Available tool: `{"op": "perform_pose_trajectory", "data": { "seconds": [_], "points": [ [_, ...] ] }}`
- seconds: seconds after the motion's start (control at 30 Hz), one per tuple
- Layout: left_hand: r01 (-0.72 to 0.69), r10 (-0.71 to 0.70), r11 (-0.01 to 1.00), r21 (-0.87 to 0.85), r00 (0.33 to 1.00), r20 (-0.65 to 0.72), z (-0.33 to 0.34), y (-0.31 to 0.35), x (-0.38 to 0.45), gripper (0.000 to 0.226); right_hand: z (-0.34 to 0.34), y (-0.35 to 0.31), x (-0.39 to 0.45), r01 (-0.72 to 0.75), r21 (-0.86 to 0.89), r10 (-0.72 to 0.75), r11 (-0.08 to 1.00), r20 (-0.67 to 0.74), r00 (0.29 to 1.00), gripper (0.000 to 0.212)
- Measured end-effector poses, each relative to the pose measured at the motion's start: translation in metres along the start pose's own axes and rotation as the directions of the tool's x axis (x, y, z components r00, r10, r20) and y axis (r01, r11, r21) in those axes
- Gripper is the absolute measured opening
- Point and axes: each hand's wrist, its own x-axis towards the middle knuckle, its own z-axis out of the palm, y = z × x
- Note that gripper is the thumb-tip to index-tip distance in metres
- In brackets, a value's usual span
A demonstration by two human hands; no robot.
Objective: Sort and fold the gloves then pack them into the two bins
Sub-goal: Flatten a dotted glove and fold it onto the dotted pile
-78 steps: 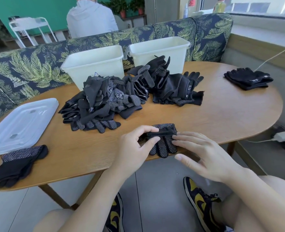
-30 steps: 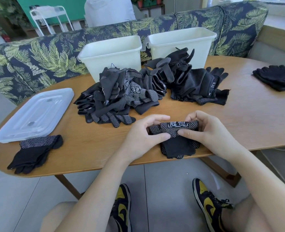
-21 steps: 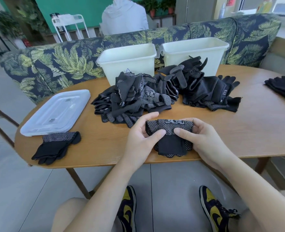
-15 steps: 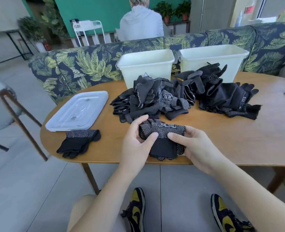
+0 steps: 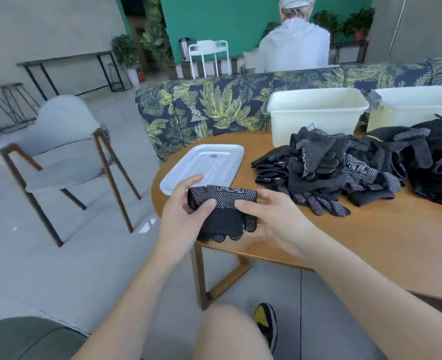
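Right now we hold 1 folded glove between both hands above the left end of the table — our left hand pinches its left edge, thumb on top, and our right hand grasps the right side. Beyond it lies a white lid; a heap of black gloves sits before 2 white bins.

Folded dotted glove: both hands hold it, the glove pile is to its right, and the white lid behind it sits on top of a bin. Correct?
Not quite. The head view shows the white lid lying flat on the table, left of the bin, not on it. Otherwise right: left hand and right hand hold the folded dotted glove, glove pile to its right.
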Motion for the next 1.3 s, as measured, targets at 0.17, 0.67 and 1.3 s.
{"op": "perform_pose_trajectory", "data": {
  "seconds": [0.17,0.67,1.3],
  "points": [
    [0.093,-0.092,0.994,0.061,0.996,-0.015,-0.037,-0.01,0.034,0.053,0.032,0.003,0.036,-0.039,0.018,0.038,0.999,0.056,0.998,0.022],
    [0.17,-0.18,0.941,0.294,0.984,0.008,-0.042,-0.051,0.062,0.059,0.035,0.026,0.074,-0.11,-0.242,0.095,0.964,-0.072,0.993,0.022],
    [0.008,-0.011,0.751,0.661,1.0,0.0,-0.045,-0.047,0.054,0.055,0.028,0.03,0.062,0.029,-0.963,-0.312,0.269,-0.059,0.948,0.05]
  ]
}}
